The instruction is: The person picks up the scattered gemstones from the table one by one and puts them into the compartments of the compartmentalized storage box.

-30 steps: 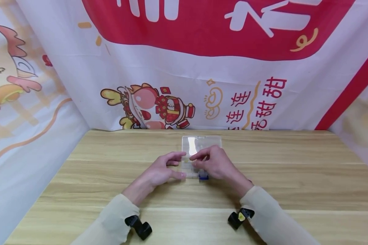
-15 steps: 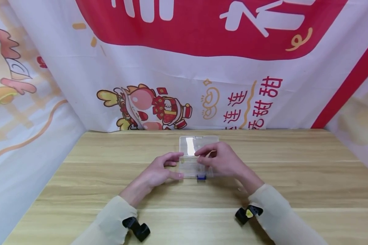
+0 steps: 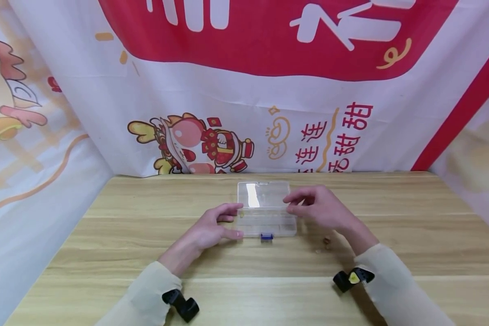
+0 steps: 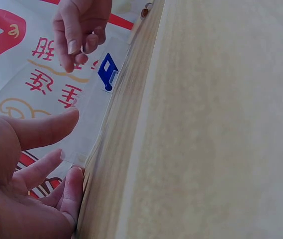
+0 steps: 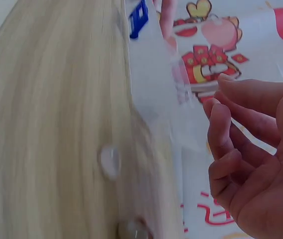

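Note:
A clear plastic compartment box point(image 3: 269, 222) with a blue latch point(image 3: 266, 236) lies on the table, its transparent lid point(image 3: 265, 194) laid back. My left hand point(image 3: 212, 226) is at the box's left side, thumb by the front corner and fingers farther back, fairly straight. Its fingertips appear to touch the box edge in the left wrist view. Over the box's right edge is my right hand point(image 3: 319, 206), fingers loosely bent. Between its thumb and fingers I see nothing in the right wrist view. A tiny yellowish piece point(image 3: 242, 214) shows in the box's left compartment.
To the right of the box, a small brown piece point(image 3: 327, 240) and a small clear piece point(image 3: 318, 251) lie on the wood table point(image 3: 146, 253). A printed cloth point(image 3: 212, 90) hangs behind the table. Black cameras point(image 3: 181, 305) sit on both sleeves.
My right hand has moved right, from over the box's middle to its right edge, uncovering the compartments and the small pieces on the table. The left hand stays by the box.

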The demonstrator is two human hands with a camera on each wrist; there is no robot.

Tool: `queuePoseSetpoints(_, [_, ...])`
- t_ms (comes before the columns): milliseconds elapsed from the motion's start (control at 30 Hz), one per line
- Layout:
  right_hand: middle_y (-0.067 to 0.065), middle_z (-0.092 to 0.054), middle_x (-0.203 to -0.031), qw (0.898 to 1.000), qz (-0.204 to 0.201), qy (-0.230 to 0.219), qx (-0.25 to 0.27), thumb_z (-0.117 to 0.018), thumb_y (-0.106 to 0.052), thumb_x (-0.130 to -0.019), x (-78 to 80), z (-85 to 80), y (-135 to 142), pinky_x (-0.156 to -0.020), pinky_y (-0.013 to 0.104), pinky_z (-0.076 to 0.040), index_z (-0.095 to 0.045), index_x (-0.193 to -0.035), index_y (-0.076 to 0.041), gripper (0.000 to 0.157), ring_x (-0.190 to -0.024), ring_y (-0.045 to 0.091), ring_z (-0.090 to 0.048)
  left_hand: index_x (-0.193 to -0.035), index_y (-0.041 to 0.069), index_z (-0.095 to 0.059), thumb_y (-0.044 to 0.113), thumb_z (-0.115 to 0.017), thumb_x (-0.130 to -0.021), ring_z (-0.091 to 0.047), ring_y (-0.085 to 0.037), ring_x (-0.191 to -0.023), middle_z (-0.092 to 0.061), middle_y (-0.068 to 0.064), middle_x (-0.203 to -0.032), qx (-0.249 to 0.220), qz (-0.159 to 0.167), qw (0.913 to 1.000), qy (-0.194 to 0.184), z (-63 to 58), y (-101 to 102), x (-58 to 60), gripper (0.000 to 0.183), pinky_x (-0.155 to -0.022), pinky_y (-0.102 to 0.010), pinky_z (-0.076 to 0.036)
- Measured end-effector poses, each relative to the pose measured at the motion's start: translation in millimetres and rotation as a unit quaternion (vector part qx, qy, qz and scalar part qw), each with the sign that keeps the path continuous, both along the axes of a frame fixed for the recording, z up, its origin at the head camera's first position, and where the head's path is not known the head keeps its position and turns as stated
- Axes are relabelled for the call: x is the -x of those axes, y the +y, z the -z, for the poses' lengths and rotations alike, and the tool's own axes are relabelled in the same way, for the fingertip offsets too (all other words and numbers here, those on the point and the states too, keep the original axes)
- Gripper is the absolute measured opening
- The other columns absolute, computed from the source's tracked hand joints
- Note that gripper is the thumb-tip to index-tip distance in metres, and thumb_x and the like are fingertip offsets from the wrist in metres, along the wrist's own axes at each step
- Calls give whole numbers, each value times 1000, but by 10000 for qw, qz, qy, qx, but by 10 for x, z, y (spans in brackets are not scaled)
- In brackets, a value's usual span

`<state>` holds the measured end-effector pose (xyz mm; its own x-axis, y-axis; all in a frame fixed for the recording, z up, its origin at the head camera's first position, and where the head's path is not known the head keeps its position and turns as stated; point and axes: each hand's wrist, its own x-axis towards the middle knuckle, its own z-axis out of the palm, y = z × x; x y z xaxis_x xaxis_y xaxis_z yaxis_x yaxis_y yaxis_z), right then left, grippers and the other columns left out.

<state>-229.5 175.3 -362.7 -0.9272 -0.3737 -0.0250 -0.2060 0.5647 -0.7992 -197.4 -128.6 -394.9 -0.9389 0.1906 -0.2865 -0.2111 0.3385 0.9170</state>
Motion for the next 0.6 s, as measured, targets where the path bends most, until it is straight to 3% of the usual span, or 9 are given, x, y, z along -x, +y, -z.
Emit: queuePoseSetpoints(600, [8,-76,-107,9988,-420,-153,-202,-80,-20,-95,55,0,462,-73,25,-52,-79,-113,-10,21,-89,22,-62,-147,28,-62,5,-86,-84,-53,-26,-133,-59,-4,-145,-63,-20,10000,36,-6,-9,-20,72,-122,-52,-41])
